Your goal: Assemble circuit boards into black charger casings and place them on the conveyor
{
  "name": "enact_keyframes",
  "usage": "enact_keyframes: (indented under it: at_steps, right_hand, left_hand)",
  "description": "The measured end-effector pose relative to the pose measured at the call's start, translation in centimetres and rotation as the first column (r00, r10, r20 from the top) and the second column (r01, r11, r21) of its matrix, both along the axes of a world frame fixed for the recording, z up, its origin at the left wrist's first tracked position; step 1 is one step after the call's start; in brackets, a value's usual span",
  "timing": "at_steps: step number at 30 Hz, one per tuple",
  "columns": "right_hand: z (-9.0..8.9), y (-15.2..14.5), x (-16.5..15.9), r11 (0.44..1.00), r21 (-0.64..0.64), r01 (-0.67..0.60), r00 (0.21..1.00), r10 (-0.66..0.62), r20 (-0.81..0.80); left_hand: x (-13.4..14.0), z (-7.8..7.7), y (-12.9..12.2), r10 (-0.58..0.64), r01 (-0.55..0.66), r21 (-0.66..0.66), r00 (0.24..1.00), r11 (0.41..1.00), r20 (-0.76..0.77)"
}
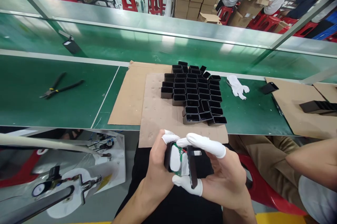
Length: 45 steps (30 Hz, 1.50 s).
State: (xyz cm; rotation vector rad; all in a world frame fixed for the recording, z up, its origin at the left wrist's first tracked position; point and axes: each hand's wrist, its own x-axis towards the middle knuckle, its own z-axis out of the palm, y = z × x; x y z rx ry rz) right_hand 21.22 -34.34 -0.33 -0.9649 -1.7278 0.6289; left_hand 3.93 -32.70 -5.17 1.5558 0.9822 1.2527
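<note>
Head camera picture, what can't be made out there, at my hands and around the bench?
All in the head view:
Some fingers of the left hand: hidden by the hand itself and the black casing.
Green board: mostly covered by the white blocks.
Reading on the gauge: too small and blurred.
Row of black cases: cut off by the right edge.

One left hand (pixel 158 162) and one right hand (pixel 228 173) make two hands, with one electronic device (pixel 176 159) between them. At least three white finger covers (pixel 206 144) show. The counter (pixel 65 112) carries one pair of pliers (pixel 53 91), one white glove (pixel 238 86), two overlapping cardboard sheets (pixel 155 112) under more than thirty clustered black casings (pixel 191 91), too crowded for an exact count, and one lone casing (pixel 269 87).
</note>
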Motion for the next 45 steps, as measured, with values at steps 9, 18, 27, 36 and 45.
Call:
enact_keyframes:
  at_steps: [9, 18, 27, 36, 45]
  right_hand:
    - [0.1, 0.1, 0.0, 1.0, -0.009, -0.001, 0.998, 0.001, 0.063]
    - [0.5, 0.0, -0.3, 1.0, -0.027, 0.009, 0.996, -0.007, 0.084]
    - [0.1, 0.3, -0.6, 0.999, -0.024, 0.03, 0.989, -0.026, 0.148]
    - [-0.2, 0.6, -0.9, 0.992, -0.119, 0.038, 0.991, -0.022, 0.13]
    - [-5.1, 0.3, -0.3, 0.967, -0.251, -0.046, 0.965, -0.022, -0.26]
  left_hand:
    - [0.1, -0.3, 0.2, 0.025, -0.025, 0.042, 1.0, 0.999, -0.003]
    - [0.0, -0.8, -0.3, 0.002, 0.001, -0.054, 0.998, 0.999, 0.058]
    - [0.3, 0.1, -0.3, 0.02, -0.016, -0.067, 0.998, 0.998, 0.067]
    - [0.9, -0.3, -0.6, 0.014, 0.017, -0.196, 0.988, 0.98, 0.155]
    - [-0.2, -1.1, -1.5, 0.045, 0.218, -0.436, 0.855, 0.873, 0.517]
